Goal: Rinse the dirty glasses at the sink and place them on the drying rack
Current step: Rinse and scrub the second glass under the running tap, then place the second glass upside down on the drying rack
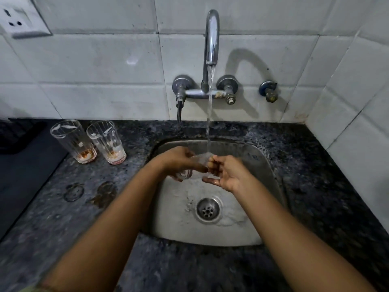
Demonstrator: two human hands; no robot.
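Observation:
A clear glass (197, 166) lies tilted on its side over the steel sink (263, 165), right under the running stream from the tap (212, 39). My left hand (179, 161) grips its base end. My right hand (226, 172) holds the rim end, with fingers reaching into the mouth. Two dirty ribbed glasses stand upright on the counter to the left of the sink: one (73, 141) with brown residue at the bottom, the other (107, 142) with pale residue.
A dark mat (23, 165) covers the counter at far left. Wet ring marks (90, 191) show on the dark granite counter. The drain (208, 210) sits in the sink's middle. A wall socket (21, 20) is at top left, a small valve (269, 91) right of the tap.

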